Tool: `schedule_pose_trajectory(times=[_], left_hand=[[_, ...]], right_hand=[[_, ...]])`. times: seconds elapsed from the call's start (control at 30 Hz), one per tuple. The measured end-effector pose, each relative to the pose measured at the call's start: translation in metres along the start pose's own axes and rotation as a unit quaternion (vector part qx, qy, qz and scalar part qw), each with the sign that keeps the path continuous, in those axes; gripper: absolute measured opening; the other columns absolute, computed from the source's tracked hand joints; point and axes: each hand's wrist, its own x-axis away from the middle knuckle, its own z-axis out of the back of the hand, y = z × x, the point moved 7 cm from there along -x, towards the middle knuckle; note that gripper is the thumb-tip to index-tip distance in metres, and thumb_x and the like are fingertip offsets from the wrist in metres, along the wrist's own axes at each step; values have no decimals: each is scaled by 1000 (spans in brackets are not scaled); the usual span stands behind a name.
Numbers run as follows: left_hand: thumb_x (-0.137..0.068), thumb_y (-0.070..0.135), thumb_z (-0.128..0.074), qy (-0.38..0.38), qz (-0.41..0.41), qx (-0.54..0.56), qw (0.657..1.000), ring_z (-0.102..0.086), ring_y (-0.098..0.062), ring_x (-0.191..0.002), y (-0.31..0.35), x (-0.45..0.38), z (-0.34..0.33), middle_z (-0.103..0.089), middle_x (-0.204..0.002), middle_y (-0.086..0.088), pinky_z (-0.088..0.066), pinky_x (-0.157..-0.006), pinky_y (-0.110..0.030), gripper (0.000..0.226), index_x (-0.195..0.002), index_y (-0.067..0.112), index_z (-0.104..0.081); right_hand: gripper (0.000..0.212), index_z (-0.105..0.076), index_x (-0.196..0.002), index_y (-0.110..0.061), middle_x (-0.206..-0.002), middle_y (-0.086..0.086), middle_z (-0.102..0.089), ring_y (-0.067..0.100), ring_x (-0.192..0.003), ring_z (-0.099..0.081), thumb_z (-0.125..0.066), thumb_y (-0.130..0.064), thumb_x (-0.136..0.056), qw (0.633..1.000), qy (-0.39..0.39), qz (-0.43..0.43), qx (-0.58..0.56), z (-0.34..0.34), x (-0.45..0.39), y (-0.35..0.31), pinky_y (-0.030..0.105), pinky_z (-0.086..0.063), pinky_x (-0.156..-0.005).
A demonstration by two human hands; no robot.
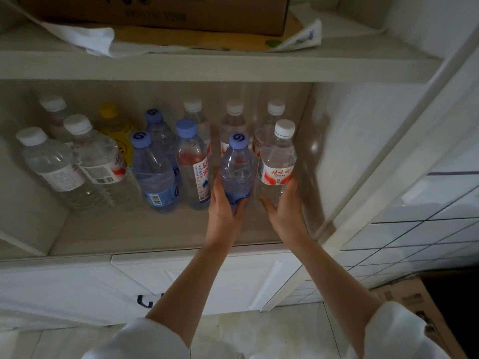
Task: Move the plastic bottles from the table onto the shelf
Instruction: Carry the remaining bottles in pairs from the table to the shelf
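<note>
1. Nearest the camera, two white sleeves give way to bare forearms that reach up and forward into the open shelf, left arm left of centre, right arm right of it.
2. The left hand has its grip curled round the lower body of the blue-capped bottle, thumb on the right of the bottle, fingers wrapped round the far left side.
3. The right hand holds the white-capped bottle low down, below its red and white label; fingers curve round the right side, thumb at the near left.
4. Both bottles stand upright, long axes vertical, each straight beyond its own hand and just beside the other. Whether the bases already rest on the shelf board I cannot tell.
5. I judge the next move to be a plain release and a pull straight back.
6. Farther in stand the other bottles, the nearest close on the left; the shelf's side wall is near on the right.
7. Above lies a cardboard box.
</note>
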Motion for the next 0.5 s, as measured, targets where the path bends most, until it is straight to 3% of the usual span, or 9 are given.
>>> schedule_pose_trajectory(times=[0.1, 0.5], left_hand=[[-87, 15, -70, -12, 7, -10, 1000, -34, -23, -142, -5, -4, 0, -39, -150, -9, -41, -111, -43, 75, -148, 11, -26], [-84, 17, -74, 31, 5, -19, 999, -38, -20, -140, -2, 3, 2, -43, -150, -6, -41, -106, -24, 80, -149, 13, -28]], right_hand=[[86, -16, -149, -6, -153, 12, -32, 23, -140, -34, -70, -25, -85, 1000, -2, -2, 5, -3, -1, -1, 37, -31, -114], [86, -16, -149, -6, -155, 11, -30, 22, -142, -32, -70, -23, -85, 1000, -3, 4, 16, -4, 1, -1, 39, -32, -115]])
